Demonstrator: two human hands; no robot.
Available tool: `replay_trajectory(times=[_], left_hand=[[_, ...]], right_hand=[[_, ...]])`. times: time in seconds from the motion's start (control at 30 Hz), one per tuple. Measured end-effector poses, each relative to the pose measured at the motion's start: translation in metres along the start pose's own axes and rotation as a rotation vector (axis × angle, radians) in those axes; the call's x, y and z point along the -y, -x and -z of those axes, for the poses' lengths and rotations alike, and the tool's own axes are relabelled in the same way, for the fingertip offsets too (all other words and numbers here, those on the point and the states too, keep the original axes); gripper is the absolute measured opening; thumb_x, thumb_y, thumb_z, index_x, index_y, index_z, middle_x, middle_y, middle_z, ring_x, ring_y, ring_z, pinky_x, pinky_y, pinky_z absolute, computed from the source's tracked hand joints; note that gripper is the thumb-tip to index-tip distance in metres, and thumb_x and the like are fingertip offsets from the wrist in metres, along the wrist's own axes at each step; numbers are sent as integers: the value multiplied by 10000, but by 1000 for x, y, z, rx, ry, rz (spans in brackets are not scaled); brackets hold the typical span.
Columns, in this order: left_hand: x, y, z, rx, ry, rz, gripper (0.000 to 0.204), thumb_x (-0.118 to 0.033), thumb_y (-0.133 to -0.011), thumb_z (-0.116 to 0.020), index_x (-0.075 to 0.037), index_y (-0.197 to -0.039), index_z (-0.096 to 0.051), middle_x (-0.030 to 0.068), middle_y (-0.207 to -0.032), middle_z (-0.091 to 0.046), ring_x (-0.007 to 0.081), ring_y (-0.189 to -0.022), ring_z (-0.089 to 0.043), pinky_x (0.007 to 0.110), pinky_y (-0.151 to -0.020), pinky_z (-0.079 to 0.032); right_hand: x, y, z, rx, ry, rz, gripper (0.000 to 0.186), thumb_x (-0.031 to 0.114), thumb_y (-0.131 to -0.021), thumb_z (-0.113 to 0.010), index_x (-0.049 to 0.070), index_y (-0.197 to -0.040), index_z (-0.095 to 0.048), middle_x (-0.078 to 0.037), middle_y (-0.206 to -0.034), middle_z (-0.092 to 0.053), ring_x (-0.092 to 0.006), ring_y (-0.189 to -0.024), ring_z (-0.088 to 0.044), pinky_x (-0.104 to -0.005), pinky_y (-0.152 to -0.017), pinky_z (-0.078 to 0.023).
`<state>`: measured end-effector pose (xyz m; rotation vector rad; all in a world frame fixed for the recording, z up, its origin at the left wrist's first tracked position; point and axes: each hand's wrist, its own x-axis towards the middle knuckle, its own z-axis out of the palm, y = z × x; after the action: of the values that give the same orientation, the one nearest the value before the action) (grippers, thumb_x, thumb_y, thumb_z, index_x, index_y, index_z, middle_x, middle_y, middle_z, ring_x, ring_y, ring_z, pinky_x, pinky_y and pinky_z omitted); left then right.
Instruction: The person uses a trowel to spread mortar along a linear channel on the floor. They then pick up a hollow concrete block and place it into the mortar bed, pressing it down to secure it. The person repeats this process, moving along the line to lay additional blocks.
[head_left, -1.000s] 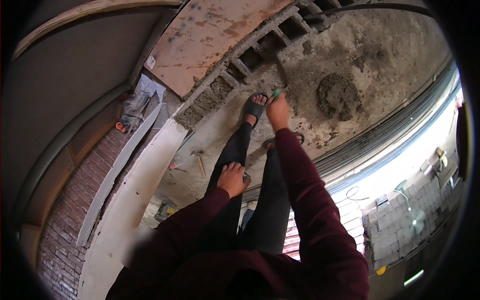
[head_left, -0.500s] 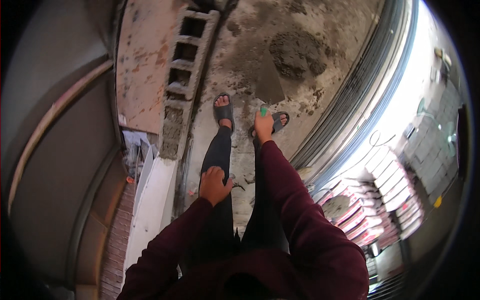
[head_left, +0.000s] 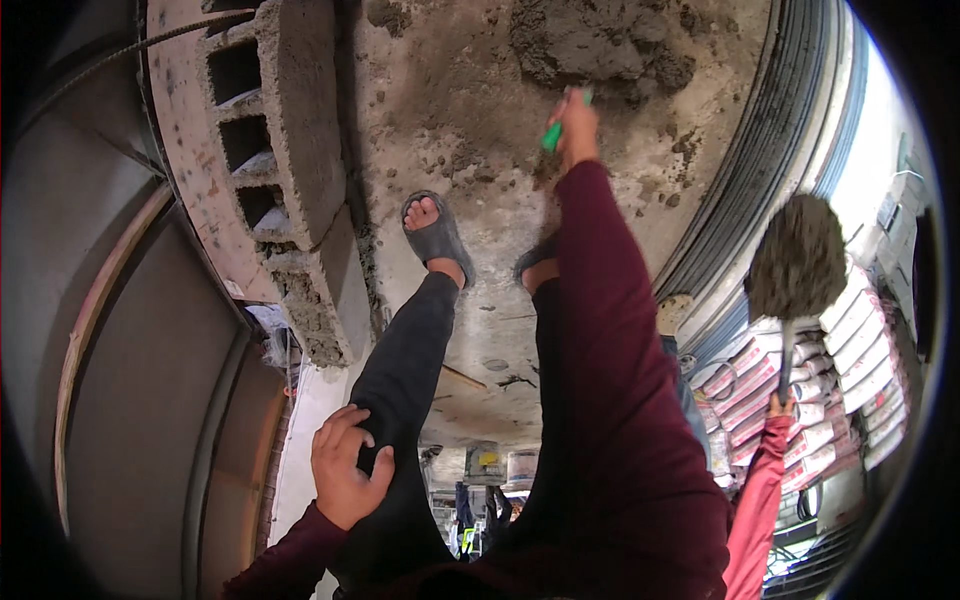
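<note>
My right hand [head_left: 577, 128] is closed around the green handle [head_left: 553, 136] of a trowel, arm stretched forward. It is at the near edge of a heap of wet grey mortar [head_left: 600, 45] on the floor. The trowel's blade, plain a moment earlier, cannot be made out now. My left hand [head_left: 345, 468] rests on my left thigh near the knee, fingers bent and apart, holding nothing. To my left stands a row of hollow concrete blocks [head_left: 305, 120], with mortar on the end of the nearest one [head_left: 310, 310].
At the right, a co-worker's hand [head_left: 781, 405] in a red sleeve holds a shovel [head_left: 787, 350] loaded with mortar [head_left: 797, 258]. Long dark ridged strips [head_left: 745, 180] line the right side. Stacked bags [head_left: 800, 430] lie beyond. A bucket [head_left: 485, 462] stands behind my legs.
My right hand has moved forward with the trowel to the mortar heap. The co-worker's red sleeve and loaded shovel now show plainly at the right. My view has shifted; the left hand stays on the leg.
</note>
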<state>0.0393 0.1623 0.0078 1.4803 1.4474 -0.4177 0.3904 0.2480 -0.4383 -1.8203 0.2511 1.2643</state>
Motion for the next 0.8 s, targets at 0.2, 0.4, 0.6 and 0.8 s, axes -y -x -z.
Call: replay_trajectory(times=[0.2,0.4,0.6,0.8], left_hand=[[-5,6,-6,-8,-25,19,207,-102,-695,-700,-32,-778,-524,193,-1071,-621,382,-1117,-557,441,-921,-409],[0,28,-33,-34,12,-43,216,-136,-713,-709,-41,-767,-523,174,-1055,-625,365,-1114,-558,446,-909,-410],[8,51,-50,-97,64,-75,212,-151,-742,-701,-37,-761,-523,187,-1055,-625,368,-1078,-563,453,-905,-420],[25,74,-69,-112,84,-31,242,-237,-777,-668,-14,-823,-585,167,-1051,-618,336,-1095,-540,442,-913,-402]], right_hand=[[13,-4,13,212,-112,-54,177,193,-896,-609,68,-879,-484,-3,-626,-485,-104,-477,-434,-296,-427,-361],[-1,79,22,218,14,-62,172,208,-895,-615,91,-872,-491,7,-605,-475,-114,-461,-436,-303,-423,-369],[-8,192,22,249,126,-166,176,217,-899,-613,107,-851,-485,14,-586,-452,-110,-443,-426,-297,-404,-352],[0,295,-7,282,379,-183,202,209,-896,-618,78,-829,-480,0,-593,-480,-118,-446,-440,-295,-401,-350]])
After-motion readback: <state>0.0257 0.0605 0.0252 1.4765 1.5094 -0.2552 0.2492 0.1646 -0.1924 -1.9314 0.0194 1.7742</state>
